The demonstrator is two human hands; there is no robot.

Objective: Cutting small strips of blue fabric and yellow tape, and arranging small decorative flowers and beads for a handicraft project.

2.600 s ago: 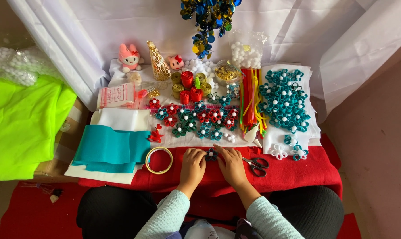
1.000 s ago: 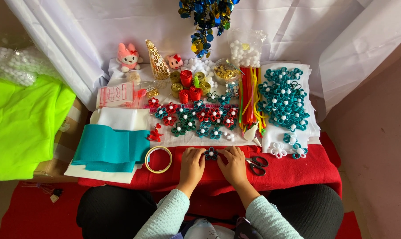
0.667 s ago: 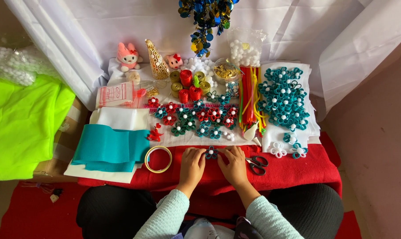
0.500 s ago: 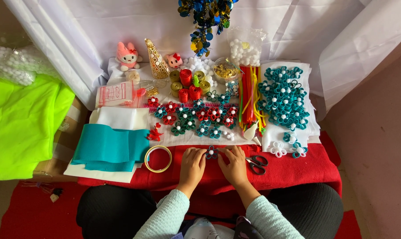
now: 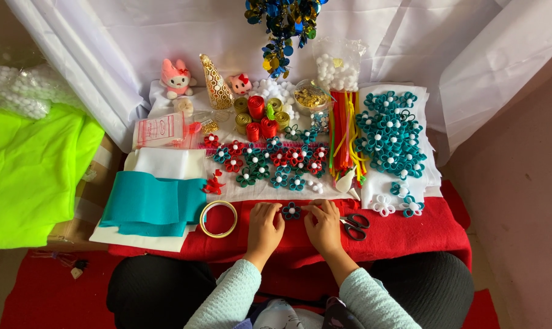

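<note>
A small teal felt flower (image 5: 291, 211) with a white bead centre lies on the red cloth (image 5: 422, 228) between my hands. My left hand (image 5: 265, 226) rests on the cloth with its fingertips touching the flower's left side. My right hand (image 5: 322, 223) touches the flower's right side, fingers curled. Black-handled scissors (image 5: 352, 225) lie just right of my right hand. A ring of tape (image 5: 218, 218) lies left of my left hand.
Rows of red and teal felt flowers (image 5: 270, 159) lie beyond my hands, with a pile of teal flowers (image 5: 390, 133) at right. Pipe cleaners (image 5: 344, 134), ribbon rolls (image 5: 259, 117), folded teal felt (image 5: 151, 204), small plush toys (image 5: 175, 77) and green fabric (image 5: 26, 170) surround them.
</note>
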